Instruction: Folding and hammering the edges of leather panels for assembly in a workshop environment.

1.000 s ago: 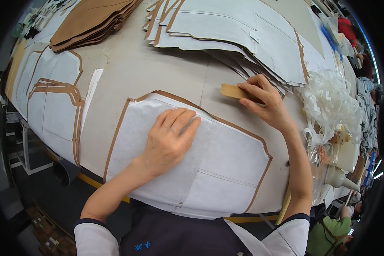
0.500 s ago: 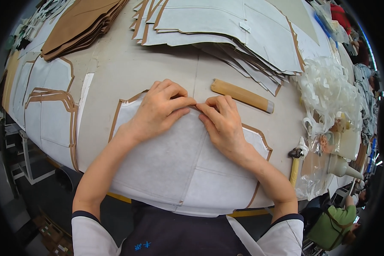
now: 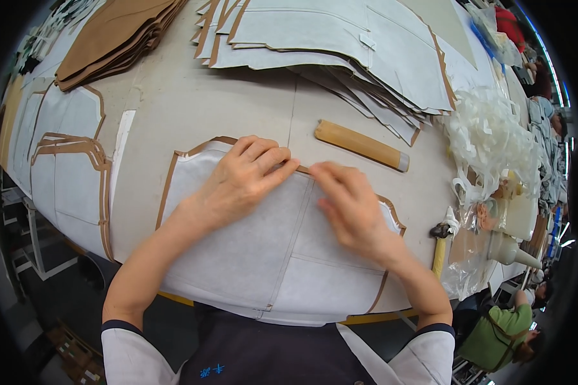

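A white fabric panel (image 3: 231,256) with brown folded edges lies before me. My left hand (image 3: 244,179) rests on its far edge, with thumb and index finger pinched on the brown border. My right hand (image 3: 353,212) is beside it, fingertips at the same edge and fingers curled but smeared by motion, so their grip is unclear. A long tan tool (image 3: 356,144) with a pale end lies beyond my right hand.
Stacked white panels (image 3: 327,25) and brown pieces (image 3: 109,38) lie behind, more panels (image 3: 67,186) left. Right: a white-strip heap (image 3: 491,135), hammer (image 3: 440,250), bottle (image 3: 504,250) and plastic bags. A person in green (image 3: 501,333) is at lower right. The table (image 3: 148,115) curves away.
My right hand has let go of the tan tool and joined my left at the panel's edge, where my left hand has moved up. Since half a second ago, both have shifted slightly toward me.
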A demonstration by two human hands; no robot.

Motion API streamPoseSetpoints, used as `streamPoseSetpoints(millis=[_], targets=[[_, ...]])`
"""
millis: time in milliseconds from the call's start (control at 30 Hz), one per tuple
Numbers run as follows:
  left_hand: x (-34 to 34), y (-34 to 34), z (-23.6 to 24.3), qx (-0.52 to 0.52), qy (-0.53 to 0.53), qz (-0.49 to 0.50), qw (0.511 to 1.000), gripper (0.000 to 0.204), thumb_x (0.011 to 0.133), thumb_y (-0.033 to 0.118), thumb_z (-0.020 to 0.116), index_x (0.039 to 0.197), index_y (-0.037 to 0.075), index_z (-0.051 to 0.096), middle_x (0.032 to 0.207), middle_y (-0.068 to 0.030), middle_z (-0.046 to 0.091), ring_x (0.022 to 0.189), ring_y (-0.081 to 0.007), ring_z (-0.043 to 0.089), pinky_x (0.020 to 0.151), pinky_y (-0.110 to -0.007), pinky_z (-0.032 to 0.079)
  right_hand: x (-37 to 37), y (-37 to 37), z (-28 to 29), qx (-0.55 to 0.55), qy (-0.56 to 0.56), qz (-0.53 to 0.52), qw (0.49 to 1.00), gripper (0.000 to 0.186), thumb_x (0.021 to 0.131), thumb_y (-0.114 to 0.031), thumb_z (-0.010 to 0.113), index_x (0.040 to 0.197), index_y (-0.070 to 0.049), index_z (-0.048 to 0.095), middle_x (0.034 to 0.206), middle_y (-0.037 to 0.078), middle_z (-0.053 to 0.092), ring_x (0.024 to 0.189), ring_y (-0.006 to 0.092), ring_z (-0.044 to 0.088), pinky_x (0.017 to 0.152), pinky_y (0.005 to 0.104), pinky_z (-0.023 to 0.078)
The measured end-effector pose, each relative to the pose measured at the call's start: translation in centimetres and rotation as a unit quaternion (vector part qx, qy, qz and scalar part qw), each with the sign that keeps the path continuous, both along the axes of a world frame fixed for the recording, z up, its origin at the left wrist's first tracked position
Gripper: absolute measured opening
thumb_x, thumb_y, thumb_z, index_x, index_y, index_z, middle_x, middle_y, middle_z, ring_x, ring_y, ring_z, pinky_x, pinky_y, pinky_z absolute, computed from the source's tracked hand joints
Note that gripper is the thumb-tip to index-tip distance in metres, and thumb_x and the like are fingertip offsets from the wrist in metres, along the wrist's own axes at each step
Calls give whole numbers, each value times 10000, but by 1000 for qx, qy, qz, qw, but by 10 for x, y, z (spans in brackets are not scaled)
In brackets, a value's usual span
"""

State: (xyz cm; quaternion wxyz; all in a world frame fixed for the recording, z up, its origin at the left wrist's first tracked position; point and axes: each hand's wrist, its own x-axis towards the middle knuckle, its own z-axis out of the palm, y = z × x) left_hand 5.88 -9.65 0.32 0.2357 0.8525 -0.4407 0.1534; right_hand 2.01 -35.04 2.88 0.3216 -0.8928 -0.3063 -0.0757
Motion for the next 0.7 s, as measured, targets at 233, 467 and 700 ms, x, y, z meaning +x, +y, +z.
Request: streamPoseSetpoints(millis=[233, 467, 700], targets=[[-7, -9, -3, -23, 38, 49, 998, 446, 758, -64, 665, 1194, 1, 730, 1148, -107, 654, 1082, -293, 611, 954, -449, 505, 69, -40, -2, -77, -13, -55, 995, 406, 866, -182, 814, 1213, -12, 688, 1138, 118, 638, 1019, 301, 622, 832, 421, 534], [-11, -10, -4, -29, 37, 64, 997, 434, 752, -62, 670, 1177, -2, 734, 1136, -103, 659, 1074, -295, 619, 940, -444, 513, 90, -36, -2, -23, 41, 46, 998, 337, 875, -154, 801, 1173, -21, 715, 1077, 116, 614, 1020, 269, 627, 820, 396, 544], [-16, -10, -9, -43, -7, 70, 997, 400, 763, 15, 688, 1161, -5, 727, 1135, -106, 662, 1077, -295, 637, 967, -463, 532, 88, -24, -1, -122, -90, 88, 985, 372, 842, -80, 792, 1198, -26, 700, 1127, 100, 626, 1063, 286, 623, 870, 419, 518]])
